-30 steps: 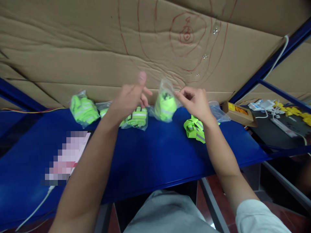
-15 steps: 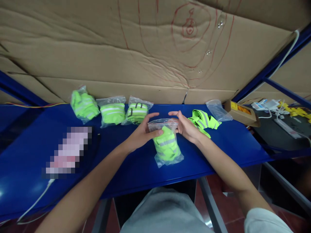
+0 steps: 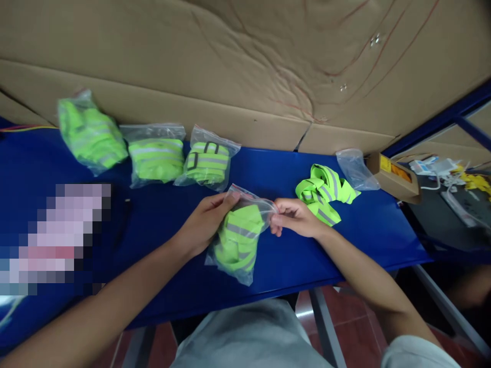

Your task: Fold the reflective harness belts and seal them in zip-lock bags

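The left hand [image 3: 207, 220] pinches one top corner of a clear bag [image 3: 235, 244], and the right hand [image 3: 295, 217] pinches the other top corner. A bright green band [image 3: 242, 230] with gray stripes is inside, close to the front edge of the blue tabletop [image 3: 295, 266]. Three filled bags [image 3: 156, 158] sit along the back edge, and a loose band [image 3: 325, 188] lies nearer the right edge.

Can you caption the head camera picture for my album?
Left hand and right hand pinch a clear bag of striped green bands at a blue table.
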Demonstrator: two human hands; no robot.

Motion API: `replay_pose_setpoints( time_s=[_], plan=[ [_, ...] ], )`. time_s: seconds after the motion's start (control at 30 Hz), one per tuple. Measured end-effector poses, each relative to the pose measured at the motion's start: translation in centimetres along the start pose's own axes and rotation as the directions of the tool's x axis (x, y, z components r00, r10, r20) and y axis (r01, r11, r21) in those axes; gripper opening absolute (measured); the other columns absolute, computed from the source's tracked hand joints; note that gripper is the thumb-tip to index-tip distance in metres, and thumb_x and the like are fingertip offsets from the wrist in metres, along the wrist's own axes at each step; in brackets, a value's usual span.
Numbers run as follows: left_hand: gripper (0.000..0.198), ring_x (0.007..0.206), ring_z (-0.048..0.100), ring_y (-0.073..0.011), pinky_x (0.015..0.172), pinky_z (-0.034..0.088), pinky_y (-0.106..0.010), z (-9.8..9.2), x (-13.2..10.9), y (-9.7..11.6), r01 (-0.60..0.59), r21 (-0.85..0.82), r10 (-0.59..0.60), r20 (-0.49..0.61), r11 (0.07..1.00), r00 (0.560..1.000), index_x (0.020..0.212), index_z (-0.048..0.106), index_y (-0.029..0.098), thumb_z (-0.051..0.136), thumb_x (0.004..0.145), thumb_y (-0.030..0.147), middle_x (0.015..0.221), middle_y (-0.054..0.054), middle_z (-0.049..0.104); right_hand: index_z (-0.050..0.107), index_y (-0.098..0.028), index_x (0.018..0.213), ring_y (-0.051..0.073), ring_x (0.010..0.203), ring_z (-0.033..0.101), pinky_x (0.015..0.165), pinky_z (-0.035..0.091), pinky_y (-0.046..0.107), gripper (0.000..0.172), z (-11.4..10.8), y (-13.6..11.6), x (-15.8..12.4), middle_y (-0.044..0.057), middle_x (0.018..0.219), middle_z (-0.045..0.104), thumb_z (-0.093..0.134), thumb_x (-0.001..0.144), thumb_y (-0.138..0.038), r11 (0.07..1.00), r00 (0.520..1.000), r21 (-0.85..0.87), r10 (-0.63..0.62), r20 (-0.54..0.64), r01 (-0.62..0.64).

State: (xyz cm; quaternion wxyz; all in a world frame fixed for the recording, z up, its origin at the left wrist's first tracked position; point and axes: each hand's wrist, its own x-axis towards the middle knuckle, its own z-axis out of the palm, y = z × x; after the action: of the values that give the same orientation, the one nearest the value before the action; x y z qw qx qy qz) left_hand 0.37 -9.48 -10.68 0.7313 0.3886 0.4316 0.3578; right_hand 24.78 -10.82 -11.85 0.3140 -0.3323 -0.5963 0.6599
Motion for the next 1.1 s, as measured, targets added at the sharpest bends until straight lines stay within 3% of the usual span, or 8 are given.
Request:
replay_pose_setpoints(
  time_s=[0.1,0.27,0.47,0.63,0.83,0.93,1.03,1.1],
  plan=[
    [0.044,0.073,0.068,-0.0194,0.065,0.054,-0.026,0.2,-0.1,-0.1,-0.049,0.022,0.050,-0.040,0.999,0.998,0.097,0.082,0.021,0.081,0.078,0.060,0.087,-0.006,0.079,0.072,-0.016,0.093,0.011,0.062,0.066,0.056,0.054,0.022,0.034,-0.7,-0.3,0.0,0.004,0.078,0.072,0.062,0.101,-0.047,0.996,0.998,-0.084,-0.034,0.046,0.038],
    [0.040,0.059,0.059,-0.0161,0.052,0.046,-0.024,0.3,-0.3,0.1,-0.057,0.078,0.068,-0.141,0.995,0.988,0.093,0.083,0.024,0.078,0.080,0.061,0.070,-0.001,0.074,0.076,-0.018,0.099,0.013,0.075,0.069,0.070,0.059,0.026,0.020,-0.2,-0.9,-0.3,0.005,0.092,0.076,0.075,0.093,-0.037,0.938,0.970,-0.295,-0.221,-0.098,0.184],
    [0.038,0.068,0.062,-0.0179,0.061,0.047,-0.027,-0.3,-0.2,0.4,-0.110,0.188,0.135,-0.122,0.976,0.983,0.100,0.083,0.025,0.070,0.089,0.059,0.082,-0.002,0.077,0.081,-0.018,0.096,0.007,0.044,0.056,0.039,0.043,0.020,0.015,0.1,-1.3,-1.4,0.001,0.067,0.072,0.078,0.090,-0.031,0.988,0.983,-0.128,-0.104,-0.152,0.084],
    [0.035,0.074,0.064,-0.0192,0.070,0.049,-0.027,-0.2,-0.3,0.1,-0.141,0.228,0.170,-0.111,0.963,0.979,0.102,0.083,0.028,0.066,0.093,0.057,0.076,0.000,0.074,0.079,-0.024,0.107,0.007,0.055,0.054,0.051,0.044,0.021,0.026,0.0,-1.4,-1.2,-0.005,0.067,0.060,0.086,0.083,-0.031,0.971,0.971,-0.165,-0.195,-0.141,0.172],
    [0.042,0.083,0.066,-0.0204,0.076,0.050,-0.026,-1.0,0.1,0.5,-0.202,0.324,0.236,-0.068,0.924,0.969,0.103,0.083,0.022,0.065,0.093,0.060,0.089,-0.003,0.078,0.075,-0.023,0.096,0.011,0.067,0.051,0.062,0.045,0.027,0.005,-0.4,-1.8,-1.1,-0.002,0.075,0.057,0.076,0.093,-0.026,0.809,0.927,-0.528,-0.361,-0.097,0.260],
    [0.046,0.085,0.067,-0.0207,0.078,0.051,-0.026,-1.6,0.3,0.8,-0.270,0.396,0.280,0.034,0.877,0.959,0.103,0.083,0.020,0.063,0.094,0.061,0.090,-0.004,0.079,0.074,-0.024,0.099,0.013,0.068,0.052,0.064,0.046,0.029,0.005,-0.8,-2.3,-1.5,-0.002,0.075,0.057,0.075,0.094,-0.026,0.715,0.910,-0.647,-0.407,-0.077,0.265],
    [0.045,0.090,0.069,-0.0211,0.084,0.054,-0.027,-1.8,0.3,0.9,-0.335,0.424,0.314,0.120,0.842,0.942,0.101,0.084,0.022,0.060,0.096,0.060,0.098,-0.004,0.080,0.071,-0.023,0.098,0.014,0.074,0.056,0.069,0.049,0.029,0.005,-1.1,-2.5,-1.8,0.000,0.081,0.061,0.072,0.096,-0.028,0.774,0.930,-0.583,-0.359,-0.084,0.246],
    [0.041,0.094,0.071,-0.0208,0.089,0.055,-0.029,-1.7,0.2,0.8,-0.341,0.417,0.332,0.096,0.842,0.938,0.107,0.082,0.024,0.061,0.097,0.057,0.106,-0.003,0.080,0.067,-0.022,0.100,0.013,0.080,0.059,0.073,0.051,0.028,0.011,-1.2,-2.4,-1.8,0.001,0.090,0.064,0.072,0.096,-0.031,0.862,0.944,-0.468,-0.294,-0.150,0.194]
  ],
)
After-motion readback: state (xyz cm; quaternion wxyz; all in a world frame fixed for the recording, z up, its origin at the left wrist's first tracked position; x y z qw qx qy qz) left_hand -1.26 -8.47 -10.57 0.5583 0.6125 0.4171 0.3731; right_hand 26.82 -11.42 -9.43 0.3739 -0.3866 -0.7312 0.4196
